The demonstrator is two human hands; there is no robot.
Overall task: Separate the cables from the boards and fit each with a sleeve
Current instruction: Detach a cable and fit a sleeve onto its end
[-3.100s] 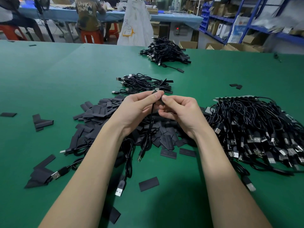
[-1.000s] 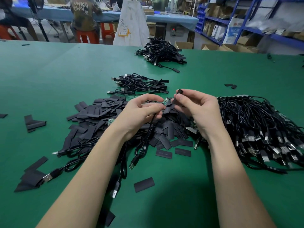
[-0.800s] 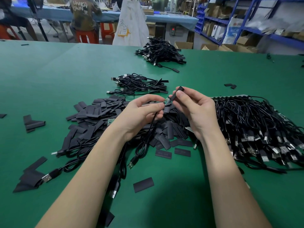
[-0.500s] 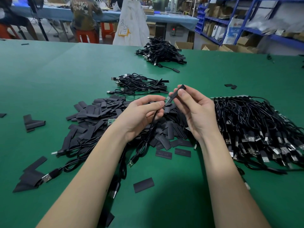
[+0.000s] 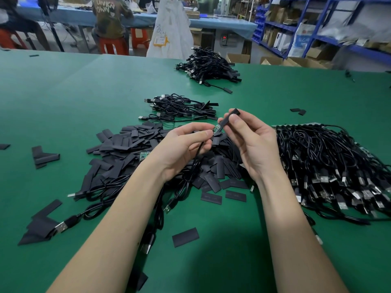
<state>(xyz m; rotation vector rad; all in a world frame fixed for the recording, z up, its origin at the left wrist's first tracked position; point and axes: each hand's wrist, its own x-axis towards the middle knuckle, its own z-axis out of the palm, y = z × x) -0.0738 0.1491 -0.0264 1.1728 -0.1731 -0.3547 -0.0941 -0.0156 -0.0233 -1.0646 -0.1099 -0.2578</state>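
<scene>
My left hand [image 5: 183, 147] pinches a black cable [image 5: 196, 160] just below its small green board end [image 5: 216, 128]. The cable hangs down to a USB plug [image 5: 169, 206] near the table. My right hand [image 5: 250, 140] pinches a black sleeve [image 5: 229, 117] and holds it slanted over the tip of the board, part of the green board still showing below it. Under both hands lies a pile of flat black sleeves [image 5: 135, 142]. At the right sits a big bundle of cables on boards [image 5: 330, 163].
A small heap of sleeved cables [image 5: 182, 107] lies beyond my hands, a larger heap [image 5: 208, 65] farther back. Loose sleeves [image 5: 185, 237] and stray cables [image 5: 101, 187] lie on the green table [image 5: 63, 98]. People sit at a far blue bench, shelves at the right.
My right hand has brought a sleeve to the cable's board end and slid it on at a slant. My left hand keeps the cable pinched, barely moving.
</scene>
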